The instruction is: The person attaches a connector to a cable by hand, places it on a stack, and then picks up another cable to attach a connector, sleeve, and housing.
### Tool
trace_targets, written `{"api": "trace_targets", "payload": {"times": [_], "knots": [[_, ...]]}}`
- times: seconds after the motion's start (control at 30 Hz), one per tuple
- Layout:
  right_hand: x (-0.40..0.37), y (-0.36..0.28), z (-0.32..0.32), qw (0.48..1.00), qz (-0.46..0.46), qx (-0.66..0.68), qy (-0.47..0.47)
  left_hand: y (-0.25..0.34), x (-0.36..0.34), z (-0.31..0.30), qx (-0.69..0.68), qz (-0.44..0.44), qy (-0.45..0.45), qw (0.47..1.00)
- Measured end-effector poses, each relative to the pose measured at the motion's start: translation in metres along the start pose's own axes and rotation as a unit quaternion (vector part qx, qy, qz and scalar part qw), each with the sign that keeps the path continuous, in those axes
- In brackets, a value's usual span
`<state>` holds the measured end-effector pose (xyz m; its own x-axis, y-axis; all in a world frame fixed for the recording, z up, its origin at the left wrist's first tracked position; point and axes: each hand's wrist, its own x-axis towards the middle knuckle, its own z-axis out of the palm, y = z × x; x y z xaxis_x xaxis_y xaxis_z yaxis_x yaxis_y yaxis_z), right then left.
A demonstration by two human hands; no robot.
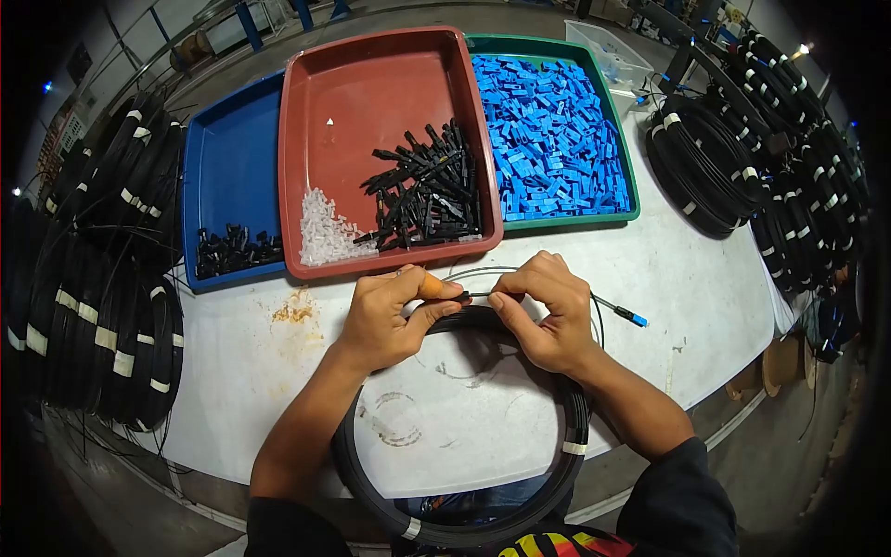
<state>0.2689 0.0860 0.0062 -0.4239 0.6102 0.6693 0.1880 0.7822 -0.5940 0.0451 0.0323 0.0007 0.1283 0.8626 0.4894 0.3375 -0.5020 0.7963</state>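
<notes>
A large coil of black cable (pixel 577 413) with white tape bands rests on the front of the white table, partly over its edge. Above the coil's far side, my left hand (pixel 394 311) pinches a small black piece at the cable's end. Close to its right, my right hand (pixel 548 311) holds the thin cable between thumb and fingers. A cable end with a blue-tipped black connector (pixel 631 316) sticks out to the right of my right hand. Orange covers one fingertip of my left hand.
Behind my hands, a red tray (pixel 371 84) holds black parts and small white pieces. Left of it, a blue tray (pixel 232 139) holds black parts; right, a green tray (pixel 617 139) holds blue connectors. Black cable coils (pixel 701 162) stand at both sides of the white table (pixel 705 343).
</notes>
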Motion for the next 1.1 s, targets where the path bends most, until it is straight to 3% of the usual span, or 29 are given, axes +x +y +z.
{"api": "trace_targets", "payload": {"times": [0.1,0.37,0.47,0.67,0.77,0.87,1.1], "knots": [[-0.001,0.003,0.000,1.000,0.006,0.005,-0.009,0.000,0.002,-0.001,0.048,0.053,-0.011,0.997],[0.000,-0.001,-0.002,0.998,-0.044,-0.047,-0.020,0.002,0.005,0.001,0.021,0.039,-0.008,0.999],[-0.002,-0.001,-0.001,0.997,-0.049,-0.046,-0.039,0.002,0.007,0.003,0.068,0.107,-0.056,0.990],[-0.005,0.001,0.001,0.999,-0.041,-0.032,-0.015,0.005,0.013,0.003,0.114,0.143,-0.032,0.983],[-0.005,0.000,0.002,0.999,-0.027,-0.022,-0.010,0.007,0.011,-0.001,0.133,0.129,0.039,0.982],[-0.007,0.003,0.003,0.999,-0.030,-0.024,0.000,0.001,0.009,-0.001,0.128,0.122,0.033,0.984],[0.002,-0.004,0.008,0.996,-0.054,-0.052,-0.043,0.009,0.009,0.003,0.212,0.176,0.063,0.959]]}}
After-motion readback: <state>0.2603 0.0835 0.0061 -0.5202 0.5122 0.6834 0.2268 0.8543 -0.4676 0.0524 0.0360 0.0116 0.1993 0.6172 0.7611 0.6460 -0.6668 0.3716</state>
